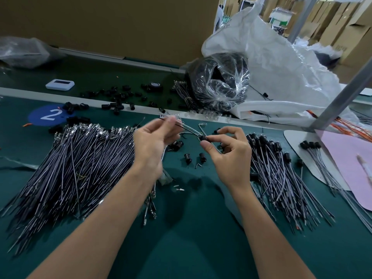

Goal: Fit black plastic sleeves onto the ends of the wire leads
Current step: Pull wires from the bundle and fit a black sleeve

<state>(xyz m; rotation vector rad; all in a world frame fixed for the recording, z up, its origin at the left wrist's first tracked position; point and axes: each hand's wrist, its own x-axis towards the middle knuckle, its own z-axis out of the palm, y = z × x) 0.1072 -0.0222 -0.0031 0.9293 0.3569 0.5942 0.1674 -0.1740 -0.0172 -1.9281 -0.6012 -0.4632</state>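
Right grip [231,156] on black sleeve [204,137], left grip [153,141] on wire lead [189,129]

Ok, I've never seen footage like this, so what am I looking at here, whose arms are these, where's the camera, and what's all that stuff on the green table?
There is no machine here. It is one picture from a camera worn on a person's head, looking down at their own two bare arms. The left hand holds a thin wire lead. The right hand pinches a small black sleeve on that wire, seemingly fitting it on. On the green table a big pile of bare wires lies to the left, and a pile of wires with sleeves already on lies to the right. Loose sleeves are scattered at the back, beside a clear bag of black parts and a white sack.
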